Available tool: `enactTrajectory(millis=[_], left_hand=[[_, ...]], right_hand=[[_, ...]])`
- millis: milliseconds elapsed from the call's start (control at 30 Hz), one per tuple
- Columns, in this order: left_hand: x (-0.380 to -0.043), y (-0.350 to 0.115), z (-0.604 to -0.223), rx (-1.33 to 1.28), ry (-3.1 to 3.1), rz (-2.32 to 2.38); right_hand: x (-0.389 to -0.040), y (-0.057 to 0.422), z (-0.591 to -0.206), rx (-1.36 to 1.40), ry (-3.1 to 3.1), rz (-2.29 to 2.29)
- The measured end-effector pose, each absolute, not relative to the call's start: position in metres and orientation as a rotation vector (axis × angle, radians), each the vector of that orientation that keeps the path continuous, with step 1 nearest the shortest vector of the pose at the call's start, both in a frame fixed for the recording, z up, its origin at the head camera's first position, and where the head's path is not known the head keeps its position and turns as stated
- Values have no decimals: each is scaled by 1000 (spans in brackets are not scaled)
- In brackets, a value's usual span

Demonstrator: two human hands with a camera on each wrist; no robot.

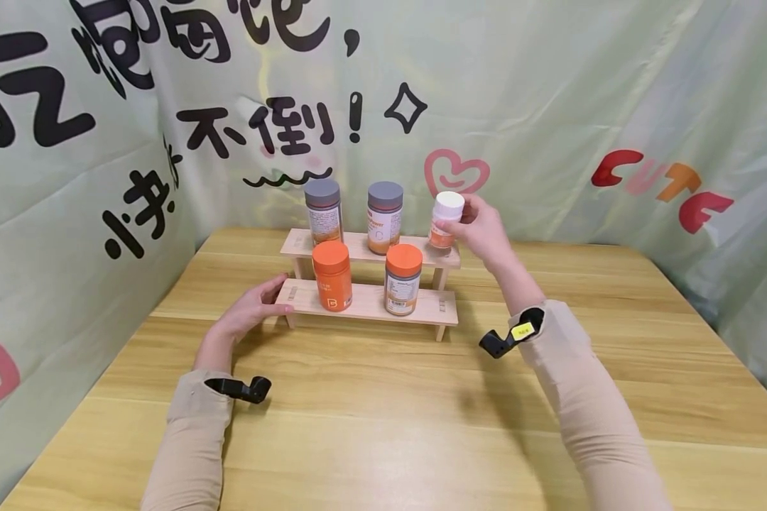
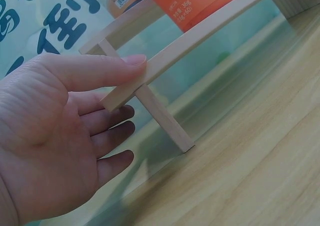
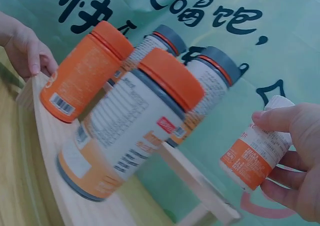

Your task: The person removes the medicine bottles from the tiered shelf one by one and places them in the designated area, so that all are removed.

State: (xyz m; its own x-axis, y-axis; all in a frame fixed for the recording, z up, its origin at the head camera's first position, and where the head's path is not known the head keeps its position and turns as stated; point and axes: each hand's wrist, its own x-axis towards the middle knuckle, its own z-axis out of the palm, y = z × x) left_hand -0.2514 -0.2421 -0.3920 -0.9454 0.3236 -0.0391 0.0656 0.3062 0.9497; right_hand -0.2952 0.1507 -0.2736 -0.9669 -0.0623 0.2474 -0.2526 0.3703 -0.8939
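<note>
My right hand (image 1: 482, 228) grips a small white pill bottle (image 3: 257, 156) with an orange-and-white label, thumb on one side and fingers on the other. The bottle is at the right end of the upper tier of a two-tier wooden stand (image 1: 367, 298); in the right wrist view it appears slightly apart from the wood. My left hand (image 1: 256, 309) holds the left end of the lower tier, its thumb on the edge and fingers behind. Two grey-capped jars, one left (image 1: 324, 213) and one mid-tier (image 1: 384, 220), stand on the upper tier.
On the lower tier stand an all-orange jar (image 1: 334, 280) and an orange-lidded jar (image 1: 403, 280) with a white label. The stand sits on a wood-grain table (image 1: 383, 411). A printed curtain (image 1: 537, 106) hangs behind and along the sides.
</note>
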Motion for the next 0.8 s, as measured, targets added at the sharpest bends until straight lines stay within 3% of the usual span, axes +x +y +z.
enactTrajectory(millis=[800], left_hand=[[-250,-242,-391,356,2340,1706]], right_hand=[[-284,237,-292,14,-2502,1478]])
